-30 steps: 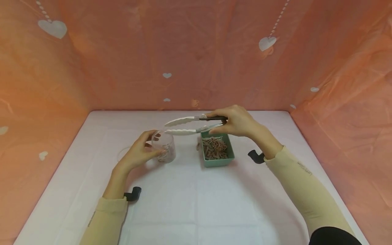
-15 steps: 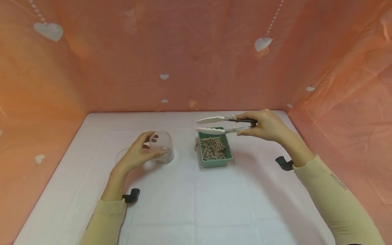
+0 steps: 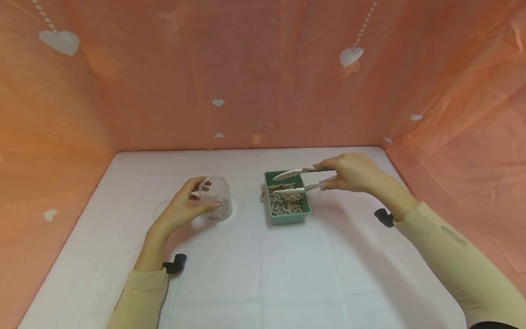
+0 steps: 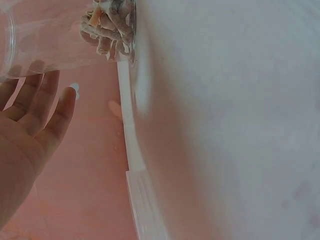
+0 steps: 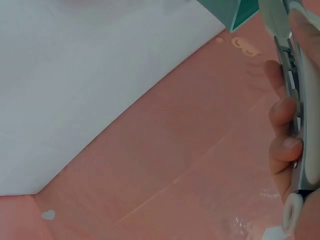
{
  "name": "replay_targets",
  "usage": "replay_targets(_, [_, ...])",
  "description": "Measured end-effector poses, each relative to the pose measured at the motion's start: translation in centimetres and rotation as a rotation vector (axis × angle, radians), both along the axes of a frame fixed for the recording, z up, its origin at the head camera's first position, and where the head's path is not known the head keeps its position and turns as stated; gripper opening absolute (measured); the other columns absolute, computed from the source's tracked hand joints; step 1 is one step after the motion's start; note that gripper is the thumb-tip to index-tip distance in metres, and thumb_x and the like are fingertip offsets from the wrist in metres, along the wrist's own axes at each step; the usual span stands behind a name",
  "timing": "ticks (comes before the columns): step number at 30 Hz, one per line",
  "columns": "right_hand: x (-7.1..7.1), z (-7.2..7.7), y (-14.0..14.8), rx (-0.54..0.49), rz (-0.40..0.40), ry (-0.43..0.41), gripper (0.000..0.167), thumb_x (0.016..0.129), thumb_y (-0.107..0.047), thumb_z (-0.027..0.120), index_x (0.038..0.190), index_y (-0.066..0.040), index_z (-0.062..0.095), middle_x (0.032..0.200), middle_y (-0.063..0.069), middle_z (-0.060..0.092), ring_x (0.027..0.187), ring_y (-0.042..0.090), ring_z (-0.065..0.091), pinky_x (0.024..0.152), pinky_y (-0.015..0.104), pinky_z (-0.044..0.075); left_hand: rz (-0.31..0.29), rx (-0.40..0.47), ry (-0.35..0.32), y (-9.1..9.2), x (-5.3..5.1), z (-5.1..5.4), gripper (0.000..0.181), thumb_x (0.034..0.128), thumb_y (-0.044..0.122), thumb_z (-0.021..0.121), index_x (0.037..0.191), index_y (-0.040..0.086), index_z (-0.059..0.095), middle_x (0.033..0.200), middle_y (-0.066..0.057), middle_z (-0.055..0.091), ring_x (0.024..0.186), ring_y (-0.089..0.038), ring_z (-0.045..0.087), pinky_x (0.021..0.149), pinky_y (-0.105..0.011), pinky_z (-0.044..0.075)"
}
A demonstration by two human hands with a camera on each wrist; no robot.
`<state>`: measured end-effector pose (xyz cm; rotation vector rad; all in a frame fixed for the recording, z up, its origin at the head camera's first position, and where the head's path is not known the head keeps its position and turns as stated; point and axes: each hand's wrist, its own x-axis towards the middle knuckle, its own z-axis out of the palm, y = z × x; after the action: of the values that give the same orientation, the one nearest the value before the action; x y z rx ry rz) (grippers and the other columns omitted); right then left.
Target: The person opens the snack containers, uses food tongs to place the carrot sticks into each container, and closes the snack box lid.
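Observation:
My left hand (image 3: pixel 178 211) holds a clear round jar (image 3: pixel 218 194) on the table, thumb at the near side and fingers behind. Low in the jar lie greyish-brown strips (image 4: pixel 107 30), best seen in the left wrist view. My right hand (image 3: pixel 354 172) grips a pair of tongs (image 3: pixel 289 173) with white scalloped tips. The tips are spread apart over the green tray (image 3: pixel 289 220), the lower one close to the brown strips (image 3: pixel 286 208) heaped inside. Nothing shows between the tips. In the right wrist view the fingers (image 5: pixel 284 150) curl round the tongs' handle.
A clear, thin-rimmed lid (image 4: pixel 145 205) lies to the left of the jar, partly behind my left hand in the head view. A stray strip (image 3: pixel 262 197) is by the tray's left side. Orange curtains (image 3: pixel 255 73) enclose the white table (image 3: pixel 230 265).
My right hand has carried the tongs right from above the jar to the tray, then lowered their tips toward the strips. The left hand stays on the jar.

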<state>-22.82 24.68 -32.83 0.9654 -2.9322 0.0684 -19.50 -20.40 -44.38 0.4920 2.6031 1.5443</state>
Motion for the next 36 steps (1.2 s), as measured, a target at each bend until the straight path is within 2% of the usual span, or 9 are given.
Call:
replay_targets(8, [-1.0, -0.5, -0.8, 0.081, 0.014, -0.003, 0.055, 0.078, -0.042, 0.091, 0.126, -0.02, 0.076, 0.117, 0.003, 0.077, 0.09, 0.026, 0.073, 0.07, 0.049, 0.057, -0.009, 0.001, 0.014, -0.1, 0.1, 0.0, 0.078, 0.0898, 0.018, 0.084, 0.152, 0.0, 0.04, 0.146, -0.025, 0.05, 0.131, -0.037, 0.049, 0.106, -0.056, 0.042])
replay_targets(13, [-1.6, -0.8, -1.3, 0.107, 0.01, -0.027, 0.058, 0.077, -0.045, 0.091, 0.127, -0.02, 0.075, 0.116, 0.003, 0.078, 0.09, 0.025, 0.073, 0.071, 0.049, 0.058, -0.004, 0.01, -0.001, 0.0, 0.1, 0.0, 0.078, 0.0889, 0.018, 0.085, 0.151, 0.002, 0.041, 0.146, -0.023, 0.051, 0.129, -0.036, 0.05, 0.106, -0.055, 0.042])
replay_targets(22, [-2.3, -1.1, -2.2, 0.119, -0.017, -0.124, 0.061, 0.079, -0.044, 0.09, 0.131, -0.018, 0.073, 0.121, 0.004, 0.076, 0.1, 0.03, 0.072, 0.08, 0.054, 0.057, -0.004, 0.01, -0.006, -0.1, 0.1, 0.1, 0.079, 0.0891, 0.019, 0.085, 0.152, 0.002, 0.04, 0.145, -0.021, 0.051, 0.13, -0.036, 0.05, 0.107, -0.055, 0.042])
replay_targets(29, [-2.5, -1.7, -2.1, 0.101, -0.026, -0.157, 0.054, 0.08, -0.039, 0.091, 0.126, -0.016, 0.075, 0.108, 0.006, 0.078, 0.093, 0.03, 0.071, 0.076, 0.053, 0.056, -0.003, 0.009, -0.007, -0.1, 0.1, 0.2, 0.079, 0.0887, 0.019, 0.085, 0.152, 0.003, 0.041, 0.146, -0.022, 0.051, 0.131, -0.037, 0.049, 0.106, -0.055, 0.042])
replay_targets(36, [-2.6, -2.2, -1.9, 0.083, -0.005, -0.145, 0.048, 0.08, -0.039, 0.09, 0.12, -0.016, 0.077, 0.1, 0.005, 0.078, 0.087, 0.027, 0.071, 0.075, 0.052, 0.056, -0.01, 0.018, 0.008, -0.1, 0.0, 0.1, 0.078, 0.0884, 0.016, 0.085, 0.151, 0.001, 0.041, 0.145, -0.024, 0.051, 0.135, -0.039, 0.047, 0.107, -0.054, 0.04])
